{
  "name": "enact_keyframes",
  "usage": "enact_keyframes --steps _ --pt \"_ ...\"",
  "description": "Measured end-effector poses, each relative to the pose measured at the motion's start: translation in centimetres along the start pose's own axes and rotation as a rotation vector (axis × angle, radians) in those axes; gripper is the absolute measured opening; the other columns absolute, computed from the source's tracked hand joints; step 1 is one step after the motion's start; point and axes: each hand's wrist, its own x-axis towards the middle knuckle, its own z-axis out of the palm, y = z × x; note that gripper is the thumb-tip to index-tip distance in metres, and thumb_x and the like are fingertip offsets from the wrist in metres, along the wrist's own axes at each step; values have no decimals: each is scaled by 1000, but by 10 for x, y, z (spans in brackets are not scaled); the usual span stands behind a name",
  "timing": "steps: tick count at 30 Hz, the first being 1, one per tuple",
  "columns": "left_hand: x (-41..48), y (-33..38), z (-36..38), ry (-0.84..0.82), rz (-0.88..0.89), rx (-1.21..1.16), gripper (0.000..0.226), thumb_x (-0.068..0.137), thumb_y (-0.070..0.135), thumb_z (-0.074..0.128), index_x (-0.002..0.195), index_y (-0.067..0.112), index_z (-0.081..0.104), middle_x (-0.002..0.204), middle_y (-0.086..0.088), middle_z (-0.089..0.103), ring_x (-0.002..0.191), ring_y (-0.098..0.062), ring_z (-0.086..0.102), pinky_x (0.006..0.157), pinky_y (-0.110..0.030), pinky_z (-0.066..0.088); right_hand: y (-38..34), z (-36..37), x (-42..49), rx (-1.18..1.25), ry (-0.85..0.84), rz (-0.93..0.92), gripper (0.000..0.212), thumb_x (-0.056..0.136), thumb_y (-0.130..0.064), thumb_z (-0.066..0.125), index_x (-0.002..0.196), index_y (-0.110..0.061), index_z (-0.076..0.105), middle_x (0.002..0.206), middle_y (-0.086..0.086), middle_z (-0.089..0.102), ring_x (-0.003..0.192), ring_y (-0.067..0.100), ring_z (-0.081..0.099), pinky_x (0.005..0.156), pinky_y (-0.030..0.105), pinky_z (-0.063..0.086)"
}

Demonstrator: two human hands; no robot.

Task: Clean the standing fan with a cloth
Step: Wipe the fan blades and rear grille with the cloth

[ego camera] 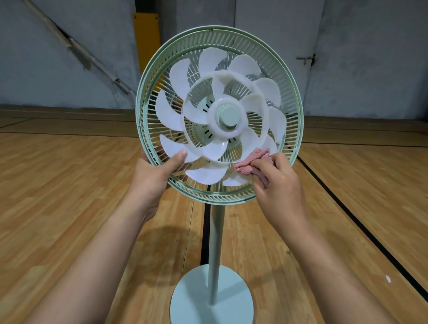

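Head view showed the left hand (pixel 154 173) gripping the guard rim (pixel 223 30), the right hand (pixel 279 181) pinching the cloth (pixel 248 161); hard pressing might have snapped a thin blade (pixel 207 174).

Fingers of the left hand (pixel 154 175) hidden behind the rim of the fan (pixel 296 96), only the thumb (pixel 179 157) in front, pink cloth (pixel 248 161) partly covered by the right hand (pixel 279 188), round base (pixel 192 298) and both forearms (pixel 96 267) cut off at the bottom edge

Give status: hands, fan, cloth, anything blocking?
Left hand grips the standing fan's green guard rim, thumb on a white blade. Right hand holds the pink cloth against the lower-right blades. Nothing blocking.
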Motion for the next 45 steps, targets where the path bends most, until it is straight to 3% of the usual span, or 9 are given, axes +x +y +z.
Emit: enact_keyframes --steps 4,10,17,21,30,36,45 --pt "3 -4 -2 59 -25 -5 39 101 19 75 139 15 65 124 -4 79 116 -30 75 107 -59 56 6 -2 1 -20 25 25 20 94 -5 70 110 -15 76 97 0 51 75 22 52 56 33 42" --pt "4 -6 3 97 -13 40 40 100 11 75 139 12 63 123 -3 79 114 -26 76 104 -49 60 5 15 -4 -19 -27 -19 20 94 -6 67 108 -18 75 96 -3 45 73 21 49 54 35 45" --pt "6 -7 1 126 -24 42 39 100 11 75 138 12 63 122 -4 79 113 -26 76 106 -54 58 -1 20 -10 24 -148 -99 18 93 -16 64 103 -27 75 94 -9 39 79 18 50 58 39 51" --pt "7 -7 1 133 -28 48 41 100 6 74 138 15 63 123 -3 78 114 -27 75 107 -55 57 5 9 -4 15 -127 -51 18 93 -9 68 104 -20 76 93 -6 42 76 19 50 59 33 44" --pt "7 -9 4 129 -32 51 43 98 10 76 139 18 63 123 1 78 114 -26 75 106 -54 58 11 -6 8 11 54 65 15 96 -5 68 107 -11 75 97 2 50 76 18 50 62 35 46" --pt "7 -11 5 138 -33 65 39 99 11 76 136 18 65 121 3 79 112 -24 76 106 -53 57 1 11 4 47 14 51 18 94 -6 72 109 -14 79 101 3 55 82 22 57 65 37 52" --pt "9 -13 4 145 -36 57 39 99 11 75 136 15 65 122 -1 79 113 -27 75 107 -55 57 2 18 -1 87 -100 -42 23 94 -7 74 115 -15 78 106 -5 54 90 19 58 66 31 48"
